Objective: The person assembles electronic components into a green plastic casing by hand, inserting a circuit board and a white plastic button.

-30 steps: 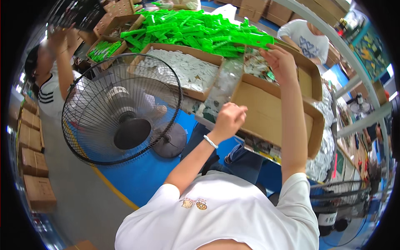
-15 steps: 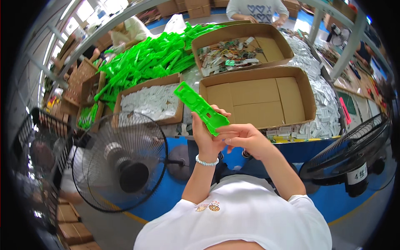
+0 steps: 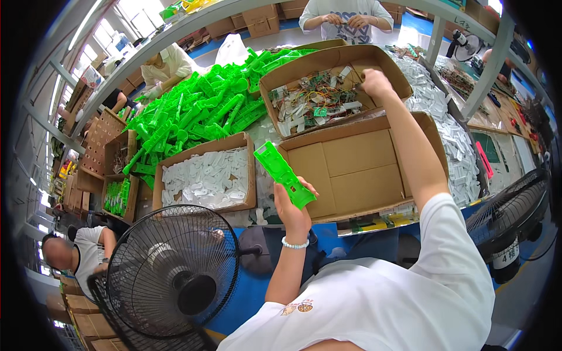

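My left hand [image 3: 294,217] is closed round the lower end of a long green plastic housing shell [image 3: 283,174]. The shell tilts up to the left, with its moulded hollow side showing. My right arm stretches forward over the nearer cardboard box [image 3: 356,182], whose brown bottom shows. At the end of that arm, my right hand [image 3: 376,83] reaches into the farther cardboard box [image 3: 304,65]. Its fingers are curled together over the right part of a heap of wired circuit boards [image 3: 319,96]; whatever they pinch is too small to make out.
Green plastic shells [image 3: 193,111] are heaped at the back left. Small white parts fill a cardboard box [image 3: 250,175], and more white pieces [image 3: 453,137] lie along the right. Fans stand at left [image 3: 196,292] and right [image 3: 506,216]. Other people work beyond the table.
My right hand has left the green shell and moved forward and right into the box of circuit boards. My left hand keeps the shell, now slightly lower. The view has shifted.
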`<state>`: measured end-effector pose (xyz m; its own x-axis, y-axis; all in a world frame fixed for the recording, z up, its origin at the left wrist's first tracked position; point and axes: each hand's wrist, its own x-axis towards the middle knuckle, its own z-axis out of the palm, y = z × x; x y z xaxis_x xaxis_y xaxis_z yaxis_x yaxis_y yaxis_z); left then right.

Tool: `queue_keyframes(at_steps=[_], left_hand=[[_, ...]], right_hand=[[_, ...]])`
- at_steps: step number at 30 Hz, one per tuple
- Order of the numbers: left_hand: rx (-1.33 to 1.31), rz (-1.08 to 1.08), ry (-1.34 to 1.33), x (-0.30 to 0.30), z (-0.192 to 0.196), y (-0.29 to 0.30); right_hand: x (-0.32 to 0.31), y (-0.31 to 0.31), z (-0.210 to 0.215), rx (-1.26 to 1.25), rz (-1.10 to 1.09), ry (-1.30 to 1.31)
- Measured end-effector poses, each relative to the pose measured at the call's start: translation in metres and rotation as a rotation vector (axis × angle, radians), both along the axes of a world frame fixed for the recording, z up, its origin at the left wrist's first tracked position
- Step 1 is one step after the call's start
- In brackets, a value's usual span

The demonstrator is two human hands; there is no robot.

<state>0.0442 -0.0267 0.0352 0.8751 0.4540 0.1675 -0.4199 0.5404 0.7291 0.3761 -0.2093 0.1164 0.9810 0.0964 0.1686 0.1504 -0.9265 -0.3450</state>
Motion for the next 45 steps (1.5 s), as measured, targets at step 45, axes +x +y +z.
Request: queue_keyframes(at_steps=[45], left_hand=[[0.604,-0.099,-0.073,0.143,0.068,-0.006]], right_hand=[[-0.153,0.014,-0.016,1.303,0.458,0.169]])
